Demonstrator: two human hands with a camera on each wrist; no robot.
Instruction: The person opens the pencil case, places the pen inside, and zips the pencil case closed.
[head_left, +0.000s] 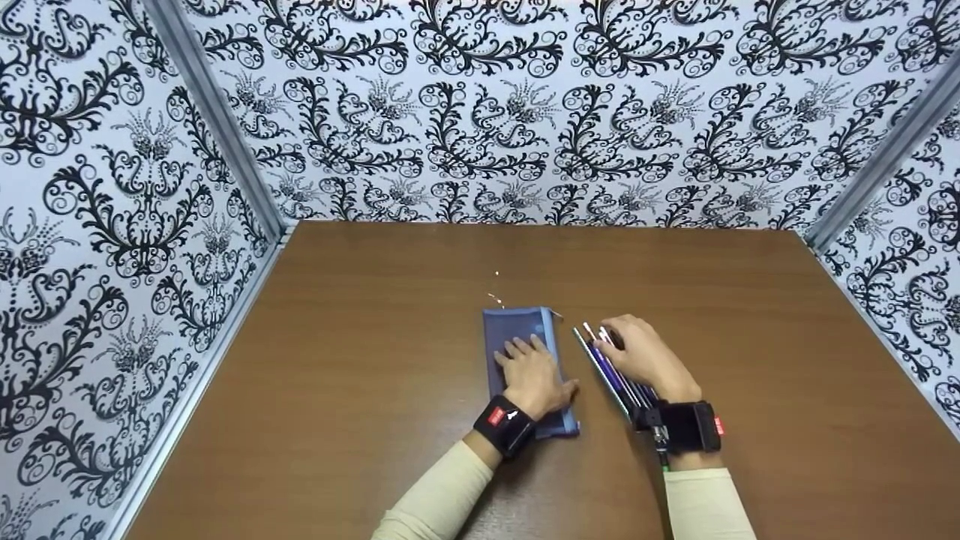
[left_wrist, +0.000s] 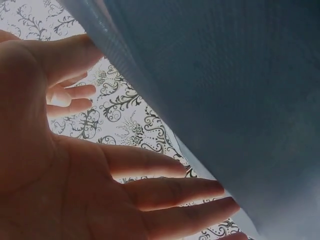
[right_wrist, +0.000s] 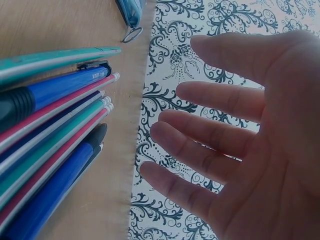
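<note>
Left grip (head_left: 531, 382), fingers apart, lay on the pouch (head_left: 511, 326); pens (right_wrist: 57, 127) beside right grip (head_left: 649, 360), also apart, risked rolling if nudged.

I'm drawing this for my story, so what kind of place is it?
Probably a walled work booth: there's a brown tabletop, walls covered in black swirls around it, and metal strips at the corners.

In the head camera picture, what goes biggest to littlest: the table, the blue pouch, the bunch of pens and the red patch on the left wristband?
1. Table
2. Blue pouch
3. Bunch of pens, partly covered, so only the showing part counts
4. Red patch
</note>
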